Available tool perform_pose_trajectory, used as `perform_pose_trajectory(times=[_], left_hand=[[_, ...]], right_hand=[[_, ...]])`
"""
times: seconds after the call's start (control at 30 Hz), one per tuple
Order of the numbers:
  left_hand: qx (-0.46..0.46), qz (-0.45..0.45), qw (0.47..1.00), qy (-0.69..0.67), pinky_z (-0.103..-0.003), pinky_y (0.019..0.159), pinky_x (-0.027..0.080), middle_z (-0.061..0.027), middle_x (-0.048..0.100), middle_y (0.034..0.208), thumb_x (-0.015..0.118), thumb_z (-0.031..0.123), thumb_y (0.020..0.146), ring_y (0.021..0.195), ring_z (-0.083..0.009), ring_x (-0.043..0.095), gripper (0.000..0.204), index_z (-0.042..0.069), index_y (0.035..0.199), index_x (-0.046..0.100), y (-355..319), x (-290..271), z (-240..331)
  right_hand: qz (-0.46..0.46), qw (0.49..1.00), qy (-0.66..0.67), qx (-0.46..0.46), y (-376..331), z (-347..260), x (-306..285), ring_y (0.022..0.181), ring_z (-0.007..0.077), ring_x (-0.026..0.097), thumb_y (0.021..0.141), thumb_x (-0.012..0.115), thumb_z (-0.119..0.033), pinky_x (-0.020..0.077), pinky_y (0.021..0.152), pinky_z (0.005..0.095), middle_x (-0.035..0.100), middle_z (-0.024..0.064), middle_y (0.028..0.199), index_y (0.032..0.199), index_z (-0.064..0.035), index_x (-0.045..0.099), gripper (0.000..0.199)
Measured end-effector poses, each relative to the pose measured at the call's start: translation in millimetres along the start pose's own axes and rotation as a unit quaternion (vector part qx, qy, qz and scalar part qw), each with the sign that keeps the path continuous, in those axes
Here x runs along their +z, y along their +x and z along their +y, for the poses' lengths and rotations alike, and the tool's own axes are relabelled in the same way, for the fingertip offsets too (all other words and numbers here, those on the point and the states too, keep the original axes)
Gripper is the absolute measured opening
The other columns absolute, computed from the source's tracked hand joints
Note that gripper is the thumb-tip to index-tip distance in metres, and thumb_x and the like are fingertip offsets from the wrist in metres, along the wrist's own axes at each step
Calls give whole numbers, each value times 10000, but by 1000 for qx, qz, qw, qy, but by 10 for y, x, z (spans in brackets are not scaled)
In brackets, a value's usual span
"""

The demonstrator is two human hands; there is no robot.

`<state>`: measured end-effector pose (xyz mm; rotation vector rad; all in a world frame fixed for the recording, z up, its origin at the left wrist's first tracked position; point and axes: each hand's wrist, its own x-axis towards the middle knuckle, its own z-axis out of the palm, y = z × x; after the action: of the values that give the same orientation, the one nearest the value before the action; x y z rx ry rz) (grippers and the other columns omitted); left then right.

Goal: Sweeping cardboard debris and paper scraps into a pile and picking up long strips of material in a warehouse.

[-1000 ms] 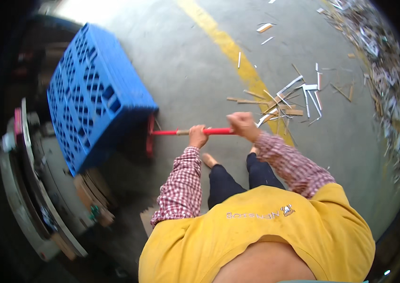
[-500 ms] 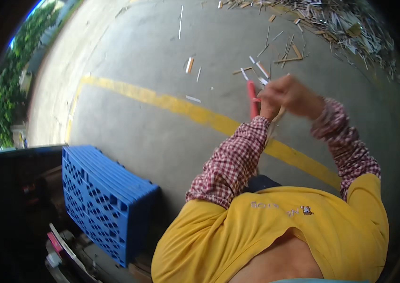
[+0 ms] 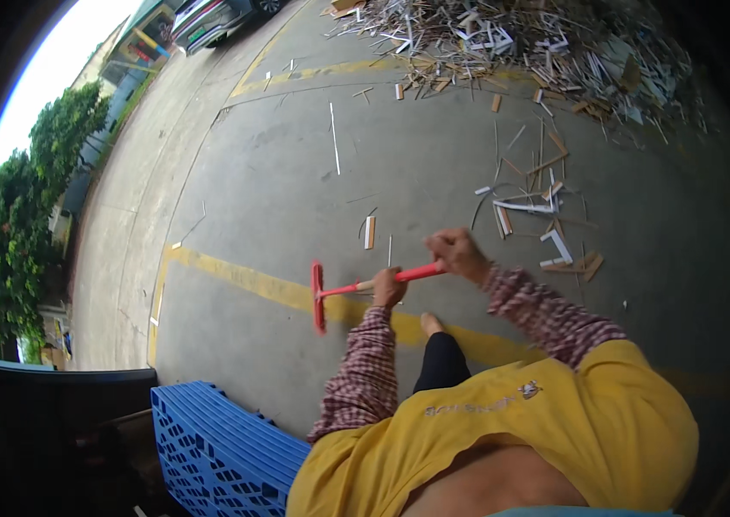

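A red long-handled tool with a narrow crossbar head (image 3: 318, 297) stretches left across my front; whether it is a rake, a broom or a squeegee I cannot make out. My left hand (image 3: 389, 288) is wrapped round its handle (image 3: 419, 273) partway along. Farther right, my right hand (image 3: 459, 256) grips the handle toward its other end. The crossbar lies over or just above the yellow floor line. Loose strips (image 3: 546, 207) of white and brown scrap lie on the concrete beyond my right hand.
A large heap of scrap strips (image 3: 503, 34) spreads at the far right. Stacked blue plastic pallets (image 3: 227, 439) stand at the near left. A parked car (image 3: 218, 21) is far off at upper left, with trees (image 3: 12, 250) along the left. My foot (image 3: 431, 324) is just beyond the yellow line.
Both hands have moved left and nearer to me. The red tool, before mostly hidden behind my hands, now extends leftward with its crossbar in sight. My view has shifted, showing more of the scrap heap.
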<state>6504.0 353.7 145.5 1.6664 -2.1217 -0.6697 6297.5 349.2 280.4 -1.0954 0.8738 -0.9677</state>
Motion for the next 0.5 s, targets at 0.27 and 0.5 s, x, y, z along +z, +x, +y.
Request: perform_pose_trajectory(times=[0.27,0.5], left_hand=[[67,44,971,-227,-428,567,426,-198,551,643,527,146,674,637,-361,553,126,40,673,595,1676,302,145],[188,53,917,-349,-392,565,430,-180,560,634,593,238,643,622,-342,556,204,35,642,573,2957,-311,424]], right_hand=[[115,959,-258,-35,1370,-917,-314,443,46,337,855,456,-189,268,389,214,377,-32,510,578,-36,456,316],[-67,960,-235,-136,2041,-1456,127,452,28,313,830,504,-143,235,405,208,377,-44,512,626,-23,497,237]])
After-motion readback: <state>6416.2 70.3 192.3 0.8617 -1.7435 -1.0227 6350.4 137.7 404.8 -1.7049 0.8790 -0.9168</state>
